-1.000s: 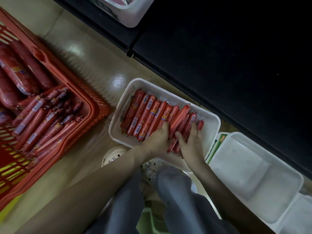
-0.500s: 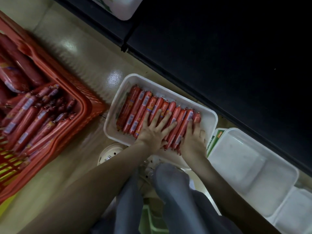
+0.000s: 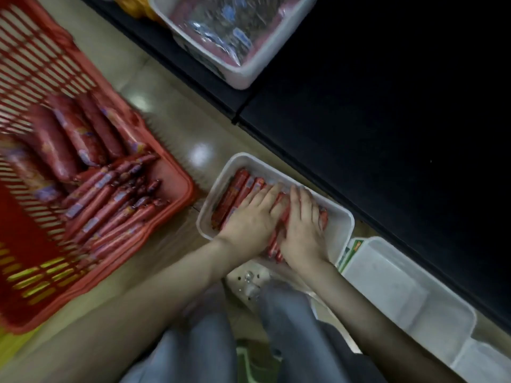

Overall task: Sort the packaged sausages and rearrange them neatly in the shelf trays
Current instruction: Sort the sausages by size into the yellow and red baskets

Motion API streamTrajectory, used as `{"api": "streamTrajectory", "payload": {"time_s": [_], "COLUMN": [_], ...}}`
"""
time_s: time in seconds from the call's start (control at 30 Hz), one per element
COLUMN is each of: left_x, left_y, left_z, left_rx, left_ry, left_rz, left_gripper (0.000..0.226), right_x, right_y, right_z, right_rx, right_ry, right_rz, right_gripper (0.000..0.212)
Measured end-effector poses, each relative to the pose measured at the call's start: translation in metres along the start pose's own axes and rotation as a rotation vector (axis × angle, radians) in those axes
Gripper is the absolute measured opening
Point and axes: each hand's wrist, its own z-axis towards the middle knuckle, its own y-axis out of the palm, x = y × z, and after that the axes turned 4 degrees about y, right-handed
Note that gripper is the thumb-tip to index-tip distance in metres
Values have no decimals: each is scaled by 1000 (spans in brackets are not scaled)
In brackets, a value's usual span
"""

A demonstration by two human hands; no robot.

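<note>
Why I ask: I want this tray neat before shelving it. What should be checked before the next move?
1. Hands flat on the row: the left hand and right hand press on the sausages in the white tray. Ok.
2. Row parallel: the uncovered sausages lie side by side. Ok; under the hands, cannot tell.
3. Ends inside the tray: the ends between the wrists seem to overlap the near rim. Not ok.
4. Basket cleared: the red basket holds many more sausages. Not ok.
5. Next tray ready: a spare tray sits beside it on the right. Ok.
</note>
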Motion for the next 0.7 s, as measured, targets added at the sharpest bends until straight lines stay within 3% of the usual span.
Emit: {"api": "streamTrajectory", "payload": {"time_s": [0.1, 0.2, 0.3, 0.4, 0.57, 0.7], "left_x": [-13, -34, -70, -119, -223, -311], "left_y": [-64, -123, -147, -137, -73, 9], "left_z": [-45, -110, -183, -247, -328, -375], "left_rx": [223, 506, 748, 881, 868, 495], "left_ry": [-19, -108, -305, -568, -934, -1071], "left_rz": [-74, -112, -53, -60, -63, -66], "left_gripper": [45, 34, 28, 29, 41, 57], "right_x": [-50, -113, -181, -256, -371, -427], "right_y": [-35, -53, -49, -34, 26, 87], "right_z": [7, 7, -3, -14, -19, -25], "right_rx": [59, 210, 222, 217, 129, 5], "right_ry": [-132, -390, -652, -955, -1256, -1383], "right_rz": [86, 157, 204, 178, 16, -164], "right_gripper": [74, 58, 51, 49, 55, 61]}}
